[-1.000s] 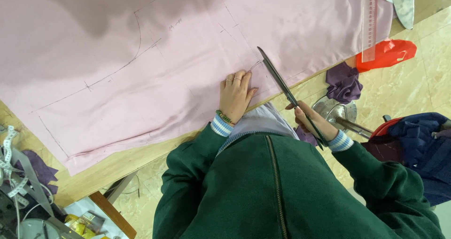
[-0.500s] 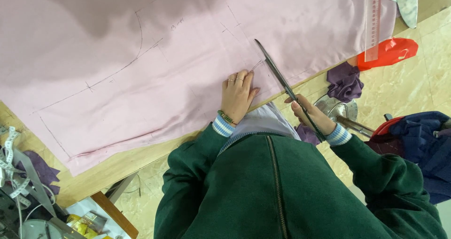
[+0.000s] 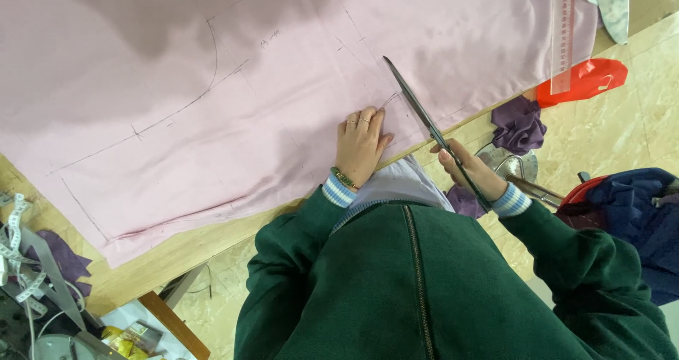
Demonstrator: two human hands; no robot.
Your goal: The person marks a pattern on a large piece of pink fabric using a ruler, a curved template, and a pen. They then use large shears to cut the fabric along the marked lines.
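Scissors [image 3: 431, 130] lie along a diagonal through the middle of the frame, handles low and right, tip pointing up and left over the pink fabric [image 3: 233, 84]. The right hand [image 3: 470, 169] is clenched around the handles just off the near edge of the wooden table [image 3: 184, 243], so the blades run away from the grip toward the upper left; whether they are parted or closed cannot be told from here. The left hand [image 3: 361, 144] rests flat on the cloth just left of the blades, fingers spread and gripping nothing, pressing the fabric down beside a drawn pattern line. It sits nearer the cut than the right hand, which stays back at the handles. The fabric covers most of the upper frame, marked with dark chalk curves and straight lines. At upper right a clear ruler [image 3: 564, 35] lies on the cloth above a red plastic piece [image 3: 587, 77], with a purple scrap [image 3: 520, 123] below them. A measuring tape [image 3: 14, 240] curls at the lower left.
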